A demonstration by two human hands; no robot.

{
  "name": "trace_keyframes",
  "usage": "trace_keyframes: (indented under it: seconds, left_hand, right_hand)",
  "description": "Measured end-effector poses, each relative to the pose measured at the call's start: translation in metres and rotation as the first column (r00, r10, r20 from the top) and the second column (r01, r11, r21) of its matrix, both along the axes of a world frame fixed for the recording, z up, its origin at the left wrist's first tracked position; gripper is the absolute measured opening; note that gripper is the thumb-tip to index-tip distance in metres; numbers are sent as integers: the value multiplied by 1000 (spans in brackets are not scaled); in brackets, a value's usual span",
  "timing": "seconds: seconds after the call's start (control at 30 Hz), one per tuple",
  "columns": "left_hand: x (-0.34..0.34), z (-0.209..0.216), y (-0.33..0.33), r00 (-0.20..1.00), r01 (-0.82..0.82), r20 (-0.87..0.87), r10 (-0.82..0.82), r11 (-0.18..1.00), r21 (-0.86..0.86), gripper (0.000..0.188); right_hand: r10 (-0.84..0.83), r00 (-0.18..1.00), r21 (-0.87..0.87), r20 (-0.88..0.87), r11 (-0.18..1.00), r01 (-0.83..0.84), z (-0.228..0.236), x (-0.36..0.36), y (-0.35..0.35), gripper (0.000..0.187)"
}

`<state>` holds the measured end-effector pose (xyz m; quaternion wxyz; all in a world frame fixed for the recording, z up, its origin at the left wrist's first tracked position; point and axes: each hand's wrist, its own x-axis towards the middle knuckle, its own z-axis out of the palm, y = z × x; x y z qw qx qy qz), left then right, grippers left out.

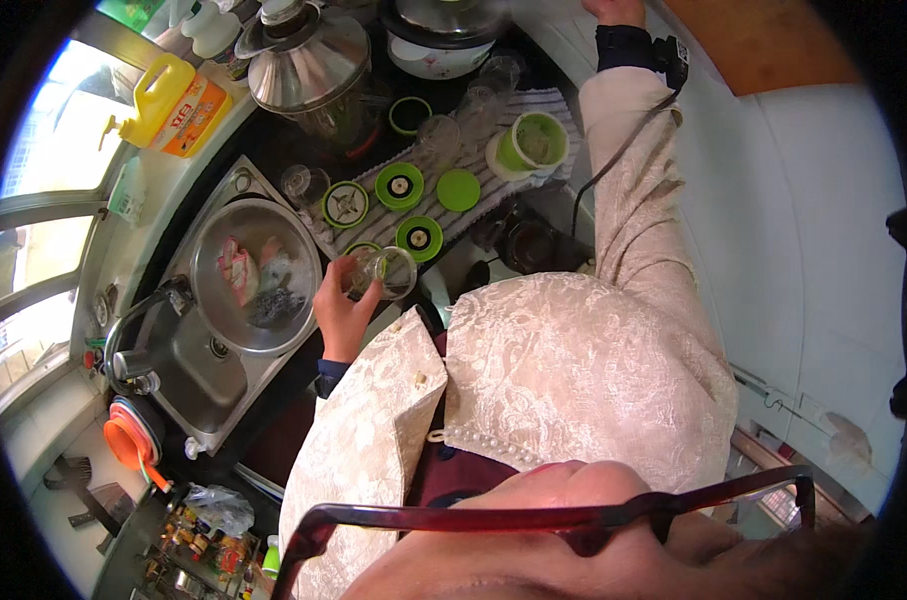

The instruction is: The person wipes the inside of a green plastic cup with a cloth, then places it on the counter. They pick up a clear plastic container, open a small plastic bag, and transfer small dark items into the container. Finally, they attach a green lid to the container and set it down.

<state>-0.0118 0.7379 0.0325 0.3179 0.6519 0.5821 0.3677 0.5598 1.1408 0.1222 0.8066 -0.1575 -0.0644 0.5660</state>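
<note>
My left hand [342, 312] is closed round a transparent cup [398, 273] at the near edge of the counter, beside the metal basin. Close to its fingers, on a striped cloth [314, 222], lie a green ring with a blade [346, 204], two green caps with dark centres [400, 187] and a plain green lid [459, 190]. Farther along the cloth stand several transparent cups [440, 137] and a green-and-white container [534, 143]. Stretched out to the far right, my right hand [616, 12] is cut off by the picture's upper edge, its fingers out of sight.
To the left, a metal basin [206, 240] with scouring pads and a cloth in it sits over the steel sink [199, 385]. A yellow jug [179, 105] stands on the windowsill. Behind the cloth are a tall lidded metal pot [309, 65] and a white pot [439, 58].
</note>
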Motion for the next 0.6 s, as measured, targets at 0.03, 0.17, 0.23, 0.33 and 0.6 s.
trace_keyframes:
  seconds: [0.03,0.17,0.23,0.33,0.6]
  left_hand:
    - [0,0,1,1000,-10,-6,10,1000,-14,43]
    - [1,2,7,999,36,-20,-35,999,12,43]
    - [1,5,8,997,56,-53,-55,998,22,43]
    - [4,11,6,994,75,-78,-72,997,28,40]
    - [34,24,-13,976,150,-152,-158,986,-68,42]
  right_hand:
    - [-32,999,-52,-35,998,30,1,-5,-15,25]
    - [70,955,-5,287,997,-71,-5,-16,-108,25]
    - [159,954,60,253,982,-179,-16,-13,-182,25]
    - [117,981,-61,158,992,-108,-52,-19,-268,21]
    - [412,909,-370,59,855,-363,-206,-148,-417,25]
